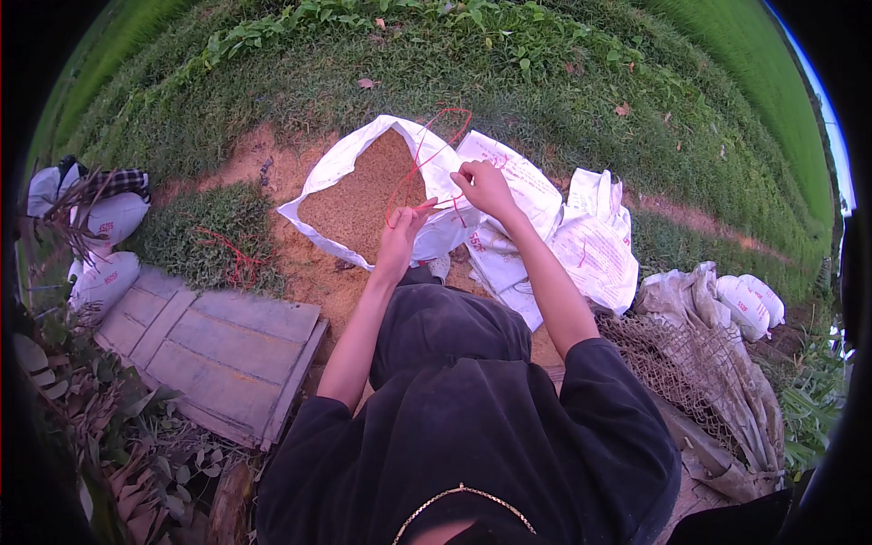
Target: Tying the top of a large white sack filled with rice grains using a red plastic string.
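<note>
An open white woven sack (313, 171) stands in front of me, filled with golden-brown grain (359, 195). Over its right rim, my left hand (398, 238) is closed on a thin red string (470, 112), which loops up and away above the sack mouth. My right hand (488, 189), a little farther off and to the right, pinches a part of the same string. A short stretch of it runs between the two hands. Exactly how the fingertips grip the string is too small to make out.
Flattened white sacks (520, 182) lie right of the grain, beside a bulging white sack (595, 252). A grey panel (222, 350) lies at left near filled sacks (111, 221). Red strings (243, 259) rest on grass. Netting and a dirty tarp (699, 318) are at right.
</note>
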Demonstrator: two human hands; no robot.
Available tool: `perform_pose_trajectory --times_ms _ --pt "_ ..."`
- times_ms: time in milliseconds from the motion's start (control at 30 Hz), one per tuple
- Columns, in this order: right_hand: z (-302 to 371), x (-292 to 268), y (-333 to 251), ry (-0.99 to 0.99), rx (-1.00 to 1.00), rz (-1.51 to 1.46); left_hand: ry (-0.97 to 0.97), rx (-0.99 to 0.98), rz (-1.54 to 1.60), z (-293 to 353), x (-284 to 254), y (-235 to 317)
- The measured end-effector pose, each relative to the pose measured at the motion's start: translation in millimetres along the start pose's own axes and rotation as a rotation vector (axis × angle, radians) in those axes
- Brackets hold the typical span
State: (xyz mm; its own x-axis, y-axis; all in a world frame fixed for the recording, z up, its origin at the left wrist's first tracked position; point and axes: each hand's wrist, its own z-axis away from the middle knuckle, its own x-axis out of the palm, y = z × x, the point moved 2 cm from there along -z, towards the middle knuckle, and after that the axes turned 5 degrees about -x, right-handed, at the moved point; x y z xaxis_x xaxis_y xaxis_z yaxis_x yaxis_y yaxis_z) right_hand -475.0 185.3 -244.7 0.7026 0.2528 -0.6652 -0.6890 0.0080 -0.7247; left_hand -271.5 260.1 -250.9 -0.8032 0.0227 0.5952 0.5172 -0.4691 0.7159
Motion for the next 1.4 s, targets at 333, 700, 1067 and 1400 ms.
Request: perform_pose_trajectory --times_ms 333,700,1067,1400 --pt "53 25 -25 0.067 0.065 0.474 0.127 -0.062 0.227 -99 -29 17" --pt "61 72 -23 0.413 0.331 0.107 -0.096 -0.137 0.079 -114 31 55" --pt "42 13 -16 0.369 0.362 -0.061 0.029 -0.163 -0.160 -76 -28 71" --pt "8 11 -11 0.283 -0.005 0.317 0.086 -0.083 -1.236 -89 2 12"
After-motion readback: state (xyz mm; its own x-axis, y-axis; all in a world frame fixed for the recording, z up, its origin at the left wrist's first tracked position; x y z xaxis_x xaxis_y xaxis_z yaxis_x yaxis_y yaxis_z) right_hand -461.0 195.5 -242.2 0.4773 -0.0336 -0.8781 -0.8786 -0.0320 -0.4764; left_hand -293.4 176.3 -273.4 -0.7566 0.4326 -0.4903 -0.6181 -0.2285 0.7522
